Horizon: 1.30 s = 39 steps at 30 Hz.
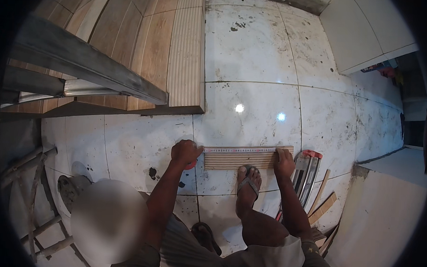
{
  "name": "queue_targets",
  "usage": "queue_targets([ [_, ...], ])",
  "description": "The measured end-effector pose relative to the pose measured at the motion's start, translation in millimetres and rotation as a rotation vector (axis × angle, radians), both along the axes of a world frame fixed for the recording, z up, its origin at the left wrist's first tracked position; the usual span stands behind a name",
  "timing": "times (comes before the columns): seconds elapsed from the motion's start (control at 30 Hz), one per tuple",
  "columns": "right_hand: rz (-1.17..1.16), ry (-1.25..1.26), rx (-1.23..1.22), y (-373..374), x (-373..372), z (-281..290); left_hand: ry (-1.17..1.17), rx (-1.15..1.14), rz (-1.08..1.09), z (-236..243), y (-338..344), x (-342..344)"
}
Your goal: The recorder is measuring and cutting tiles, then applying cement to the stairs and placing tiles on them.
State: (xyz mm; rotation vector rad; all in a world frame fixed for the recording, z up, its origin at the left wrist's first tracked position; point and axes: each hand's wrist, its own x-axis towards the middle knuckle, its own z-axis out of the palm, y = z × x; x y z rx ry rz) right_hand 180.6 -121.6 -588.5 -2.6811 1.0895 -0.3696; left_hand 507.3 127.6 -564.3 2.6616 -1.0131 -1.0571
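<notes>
On the floor before me lies a grooved, wood-coloured tile strip point(226, 161). The pale blade of a tape measure point(241, 150) runs straight along its far edge. My left hand point(185, 152) is closed just off the strip's left end, around the tape measure's red case, most of which the hand hides. At the right end, my right hand point(284, 164) is closed with its fingers on the blade and the strip's edge. My sandalled foot point(248, 182) is at the near edge of the strip, between both hands.
To the right lies a tile cutter point(308, 172) with metal rails and red ends, beside narrow tile offcuts point(323, 208). A tiled step point(185, 62) and metal bars point(98, 63) rise at the far left. A bucket point(70, 189) and wooden ladder point(35, 198) stand near left.
</notes>
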Motion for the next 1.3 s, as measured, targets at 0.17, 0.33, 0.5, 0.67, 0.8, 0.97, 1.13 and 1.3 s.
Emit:
queue_targets([
  [0.17, -0.033, -0.018, 0.028, -6, 8, 3, -0.034, -0.003, -0.025, -2, 2, -2],
  [0.33, -0.011, -0.018, -0.051, -1, -5, -10, -0.014, -0.01, 0.012, -1, 0, -1],
  [0.5, -0.037, -0.014, -0.009, -8, 0, -4, -0.012, 0.011, 0.005, -3, 1, -5],
  [0.67, 0.016, -0.019, -0.042, 3, -7, -8, 0.002, 0.025, 0.004, -1, 3, 0],
  [0.8, -0.02, -0.035, -0.036, -4, -2, -6, -0.018, 0.025, 0.019, -1, -4, -3],
  [0.97, -0.017, -0.03, -0.022, 4, -2, -4, -0.001, 0.037, 0.006, 0, 1, 1],
  [1.13, -0.05, -0.051, -0.013, -4, 0, -5, 0.002, 0.021, 0.021, -2, -2, -1],
  [1.3, -0.037, -0.057, -0.032, 1, -2, -4, 0.014, 0.026, 0.026, 2, -1, -1],
])
